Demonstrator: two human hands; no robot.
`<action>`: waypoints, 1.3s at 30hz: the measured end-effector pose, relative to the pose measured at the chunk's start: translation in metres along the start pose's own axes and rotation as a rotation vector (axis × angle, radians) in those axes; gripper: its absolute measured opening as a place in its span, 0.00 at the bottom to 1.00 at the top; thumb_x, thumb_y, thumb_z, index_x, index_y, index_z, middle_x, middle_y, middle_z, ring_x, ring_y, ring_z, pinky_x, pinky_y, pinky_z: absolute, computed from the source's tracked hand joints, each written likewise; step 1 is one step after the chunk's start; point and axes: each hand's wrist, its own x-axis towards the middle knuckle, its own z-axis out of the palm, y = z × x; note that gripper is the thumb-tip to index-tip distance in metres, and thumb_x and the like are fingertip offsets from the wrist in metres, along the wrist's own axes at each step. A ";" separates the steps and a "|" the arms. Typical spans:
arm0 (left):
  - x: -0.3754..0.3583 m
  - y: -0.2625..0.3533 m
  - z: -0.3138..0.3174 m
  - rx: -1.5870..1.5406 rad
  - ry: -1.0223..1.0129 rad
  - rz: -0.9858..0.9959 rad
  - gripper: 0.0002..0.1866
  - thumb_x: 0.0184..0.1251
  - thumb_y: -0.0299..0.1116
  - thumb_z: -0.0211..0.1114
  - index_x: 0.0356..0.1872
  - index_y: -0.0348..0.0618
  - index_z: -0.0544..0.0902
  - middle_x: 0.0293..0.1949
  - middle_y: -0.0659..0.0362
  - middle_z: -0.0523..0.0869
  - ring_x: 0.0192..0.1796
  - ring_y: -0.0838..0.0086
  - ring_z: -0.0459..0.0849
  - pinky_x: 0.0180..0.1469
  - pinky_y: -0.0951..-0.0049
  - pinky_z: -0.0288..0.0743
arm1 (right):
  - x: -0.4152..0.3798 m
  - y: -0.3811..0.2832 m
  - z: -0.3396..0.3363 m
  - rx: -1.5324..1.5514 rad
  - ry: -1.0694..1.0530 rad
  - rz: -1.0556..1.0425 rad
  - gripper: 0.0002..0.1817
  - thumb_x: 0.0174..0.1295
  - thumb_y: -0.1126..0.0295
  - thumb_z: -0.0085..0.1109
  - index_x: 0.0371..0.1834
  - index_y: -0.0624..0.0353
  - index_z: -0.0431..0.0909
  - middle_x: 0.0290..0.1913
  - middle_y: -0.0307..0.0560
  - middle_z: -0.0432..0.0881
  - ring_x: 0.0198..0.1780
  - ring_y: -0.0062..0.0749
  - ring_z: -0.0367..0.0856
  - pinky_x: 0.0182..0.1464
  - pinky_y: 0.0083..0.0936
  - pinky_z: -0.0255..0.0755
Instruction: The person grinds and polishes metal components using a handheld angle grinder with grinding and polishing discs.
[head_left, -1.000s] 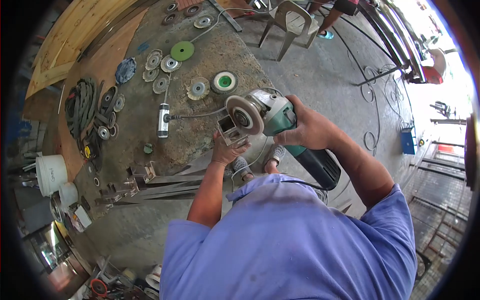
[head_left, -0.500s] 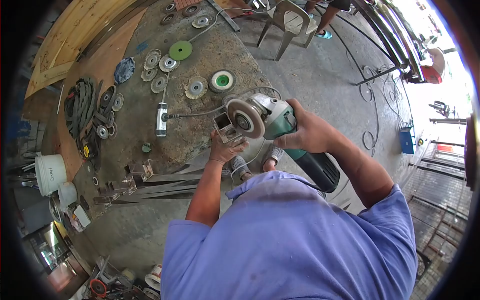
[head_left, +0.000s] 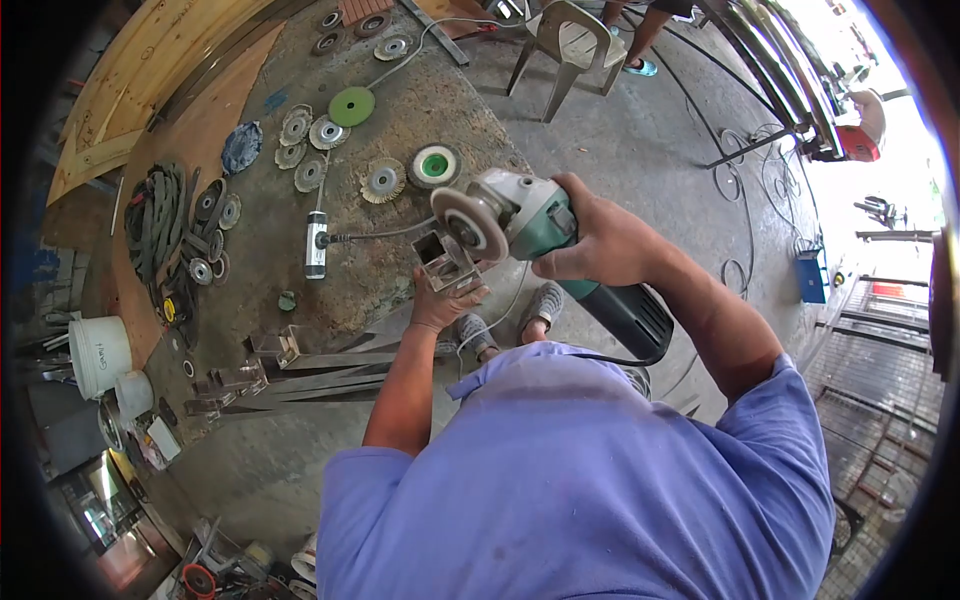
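Observation:
My right hand [head_left: 608, 240] is wrapped round the head end of a green and black angle grinder [head_left: 545, 218]. Its round disc [head_left: 468, 226] faces left, right at the edge of a square metal tube piece [head_left: 432, 250]. My left hand [head_left: 440, 302] grips that piece from below, at the table's edge, with its open square end turned up. The grinder's dark body slants down to the right toward my blue shirt. Behind the disc, on the table, lie a flap disc [head_left: 383, 181] and a white wheel with a green centre [head_left: 435, 166].
The worn table [head_left: 400, 110] carries a green disc [head_left: 352, 106], several flap discs, a socket block [head_left: 316, 246] with a plugged cord, and a pile of dark belts [head_left: 155, 225]. Metal bars [head_left: 340, 375] jut from its near edge. A plastic chair [head_left: 570, 45] and a person's legs are beyond.
The grinder has shifted slightly left and its disc is turned more edge-on. The metal tube piece is tipped a little, showing more of its open end. Both hands keep their hold.

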 end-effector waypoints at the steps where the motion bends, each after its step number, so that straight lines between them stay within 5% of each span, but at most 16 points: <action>1: -0.001 -0.004 0.003 -0.061 0.019 -0.004 0.22 0.65 0.60 0.69 0.51 0.59 0.90 0.52 0.73 0.92 0.64 0.69 0.83 0.73 0.52 0.55 | 0.002 0.001 0.001 0.012 -0.010 -0.015 0.55 0.49 0.51 0.77 0.76 0.69 0.59 0.53 0.69 0.85 0.58 0.60 0.85 0.63 0.40 0.75; 15: 0.003 0.011 -0.009 0.211 -0.005 -0.015 0.24 0.58 0.65 0.72 0.47 0.63 0.92 0.52 0.69 0.92 0.60 0.68 0.82 0.70 0.54 0.59 | -0.007 0.011 0.017 0.061 -0.024 0.032 0.57 0.49 0.51 0.77 0.77 0.70 0.56 0.53 0.70 0.85 0.58 0.59 0.85 0.63 0.39 0.75; 19: 0.005 0.013 -0.008 0.310 0.198 0.160 0.23 0.59 0.66 0.72 0.46 0.65 0.92 0.52 0.70 0.92 0.59 0.67 0.82 0.68 0.55 0.60 | -0.020 0.016 0.031 0.110 0.009 0.065 0.59 0.49 0.50 0.77 0.78 0.71 0.55 0.54 0.71 0.84 0.58 0.58 0.85 0.64 0.38 0.75; 26: 0.003 0.020 -0.015 0.074 -0.002 -0.078 0.21 0.59 0.66 0.72 0.46 0.69 0.92 0.54 0.72 0.91 0.62 0.68 0.79 0.69 0.55 0.59 | -0.017 0.009 0.036 0.146 0.051 0.123 0.60 0.49 0.50 0.77 0.78 0.72 0.54 0.56 0.70 0.83 0.60 0.57 0.84 0.66 0.37 0.73; 31: 0.009 0.021 -0.014 0.164 0.160 0.098 0.21 0.58 0.65 0.73 0.47 0.69 0.93 0.54 0.73 0.92 0.61 0.70 0.80 0.69 0.57 0.57 | -0.023 0.009 0.037 0.133 0.053 0.104 0.58 0.49 0.50 0.76 0.77 0.72 0.55 0.55 0.70 0.83 0.59 0.57 0.85 0.65 0.37 0.74; 35: 0.001 0.005 -0.005 -0.005 0.028 0.005 0.20 0.59 0.61 0.74 0.48 0.68 0.93 0.53 0.73 0.92 0.61 0.73 0.81 0.70 0.57 0.57 | -0.017 0.004 0.032 0.078 0.106 0.085 0.55 0.49 0.51 0.76 0.74 0.71 0.59 0.51 0.69 0.85 0.55 0.57 0.86 0.61 0.40 0.76; 37: 0.005 0.007 -0.010 0.274 0.136 0.221 0.19 0.59 0.59 0.75 0.48 0.67 0.93 0.53 0.73 0.93 0.61 0.74 0.81 0.70 0.58 0.56 | -0.008 -0.008 0.021 -0.050 0.156 0.060 0.52 0.49 0.52 0.76 0.72 0.69 0.61 0.48 0.68 0.86 0.52 0.58 0.87 0.58 0.42 0.77; 39: 0.004 0.022 -0.017 0.150 0.120 0.086 0.18 0.59 0.58 0.75 0.47 0.66 0.94 0.52 0.73 0.93 0.60 0.76 0.82 0.70 0.58 0.56 | -0.012 -0.003 0.019 -0.006 0.136 0.063 0.52 0.49 0.52 0.76 0.73 0.70 0.61 0.48 0.68 0.85 0.52 0.57 0.87 0.59 0.41 0.77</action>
